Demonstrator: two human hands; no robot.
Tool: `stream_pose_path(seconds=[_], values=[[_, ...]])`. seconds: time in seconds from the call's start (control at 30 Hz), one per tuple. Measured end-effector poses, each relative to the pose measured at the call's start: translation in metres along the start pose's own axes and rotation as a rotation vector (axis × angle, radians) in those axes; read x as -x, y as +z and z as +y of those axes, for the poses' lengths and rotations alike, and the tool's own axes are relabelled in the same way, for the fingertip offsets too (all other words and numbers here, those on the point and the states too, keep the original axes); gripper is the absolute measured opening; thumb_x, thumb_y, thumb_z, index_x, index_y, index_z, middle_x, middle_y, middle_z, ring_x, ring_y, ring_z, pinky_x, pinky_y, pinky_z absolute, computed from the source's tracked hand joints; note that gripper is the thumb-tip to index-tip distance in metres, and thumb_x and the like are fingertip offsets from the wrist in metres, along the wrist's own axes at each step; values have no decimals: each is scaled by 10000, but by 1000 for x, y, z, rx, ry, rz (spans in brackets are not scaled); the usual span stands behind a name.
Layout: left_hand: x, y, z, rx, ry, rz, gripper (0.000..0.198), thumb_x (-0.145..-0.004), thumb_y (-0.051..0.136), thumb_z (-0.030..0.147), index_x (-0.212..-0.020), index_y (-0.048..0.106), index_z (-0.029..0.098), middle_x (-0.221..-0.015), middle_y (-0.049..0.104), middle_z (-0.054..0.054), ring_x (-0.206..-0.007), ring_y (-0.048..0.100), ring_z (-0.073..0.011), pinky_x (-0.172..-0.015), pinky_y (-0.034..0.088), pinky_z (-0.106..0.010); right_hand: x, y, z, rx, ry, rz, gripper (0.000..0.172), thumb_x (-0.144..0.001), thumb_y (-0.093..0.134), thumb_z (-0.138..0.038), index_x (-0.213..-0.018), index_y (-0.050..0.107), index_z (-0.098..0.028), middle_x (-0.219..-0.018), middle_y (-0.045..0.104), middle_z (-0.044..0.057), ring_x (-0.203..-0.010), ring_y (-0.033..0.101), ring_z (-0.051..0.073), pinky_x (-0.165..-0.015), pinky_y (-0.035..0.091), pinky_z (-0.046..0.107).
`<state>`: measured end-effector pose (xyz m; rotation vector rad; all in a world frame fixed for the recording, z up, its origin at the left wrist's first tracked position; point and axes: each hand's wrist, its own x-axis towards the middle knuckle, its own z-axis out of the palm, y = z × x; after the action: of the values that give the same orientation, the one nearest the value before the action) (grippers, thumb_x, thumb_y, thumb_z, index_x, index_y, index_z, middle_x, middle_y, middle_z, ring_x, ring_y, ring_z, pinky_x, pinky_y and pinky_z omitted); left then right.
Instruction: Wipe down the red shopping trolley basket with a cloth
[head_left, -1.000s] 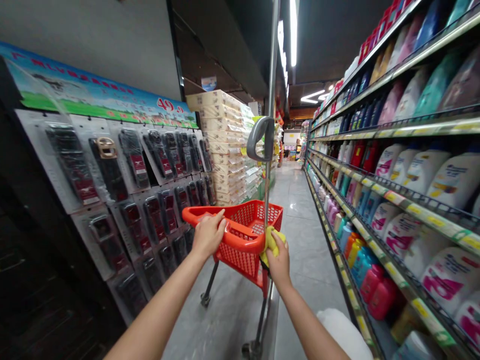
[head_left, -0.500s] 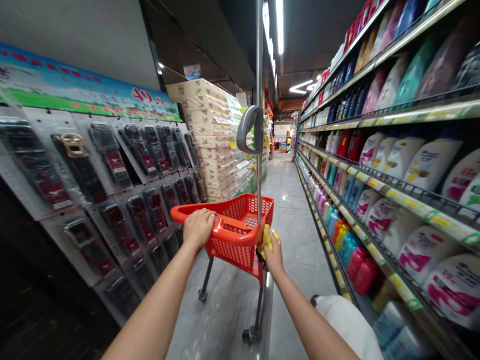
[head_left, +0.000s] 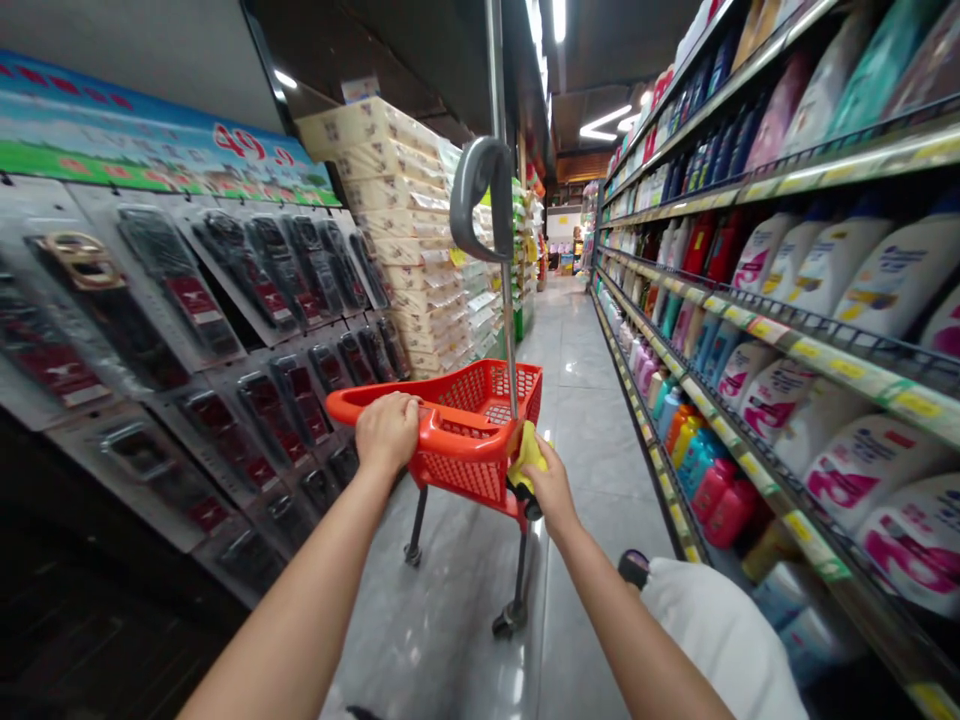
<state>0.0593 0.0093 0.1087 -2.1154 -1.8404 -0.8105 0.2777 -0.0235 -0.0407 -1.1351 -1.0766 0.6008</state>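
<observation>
On the near rim of the red cart point(head_left: 457, 472), my left hand point(head_left: 386, 432) clenches its fingers over the edge. My right hand point(head_left: 553, 487) grasps a yellow cloth point(head_left: 527, 448) against the cart's corner, beside the metal pole point(head_left: 508, 330). Bottle shelves point(head_left: 787, 330) stand at right.

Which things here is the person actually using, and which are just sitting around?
In use: red cart, left hand on its rim; yellow cloth, held by the right hand against the cart's pole.
Just around: shelved bottles; hanging packs; stacked cartons; white bag.
</observation>
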Motion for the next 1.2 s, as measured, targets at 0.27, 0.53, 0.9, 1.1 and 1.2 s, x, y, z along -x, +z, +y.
stream_pose_path(seconds=[0.27, 0.53, 0.9, 1.1, 1.2], values=[[7, 4, 39, -65, -53, 66, 479, -933, 273, 305, -945, 721, 135, -1066, 715, -132, -1059, 616, -268, -971, 402, -385, 6, -27, -85, 310, -120, -22, 513, -718, 484, -168, -1193, 666, -232, -1138, 563, 73, -1046, 581, 215, -926, 470, 326], [19, -1, 73, -122, 90, 33, 473, -957, 286, 352, -904, 719, 169, -999, 725, -119, -1029, 611, -270, -955, 402, -416, -2, -47, -113, 989, -255, -49, 475, -779, 553, -125, -1179, 662, -358, -1351, 454, 60, -921, 561, 198, -744, 458, 297], [-12, -25, 3, 52, 217, -304, 454, -923, 320, 393, -1059, 710, 205, -1179, 698, -99, -1092, 625, -241, -952, 443, -357, -56, -79, -100, 1027, -206, 12, 460, -811, 483, -85, -1155, 679, -321, -1182, 497, 63, -841, 519, 166, -705, 407, 284], [4, -12, -2, -196, 202, -178, 541, -972, 194, 392, -877, 689, 196, -961, 735, -105, -947, 658, -244, -881, 422, -374, -63, -58, -92, 1027, -42, 132, 516, -862, 437, -119, -1334, 560, -286, -1234, 478, 142, -866, 610, 214, -736, 437, 331], [4, -3, 7, -227, 207, -154, 539, -977, 188, 385, -852, 680, 203, -931, 738, -93, -910, 661, -231, -801, 410, -337, -44, -24, -83, 942, -20, 202, 563, -879, 423, -158, -1437, 438, -240, -1381, 397, 234, -928, 640, 284, -786, 478, 411]])
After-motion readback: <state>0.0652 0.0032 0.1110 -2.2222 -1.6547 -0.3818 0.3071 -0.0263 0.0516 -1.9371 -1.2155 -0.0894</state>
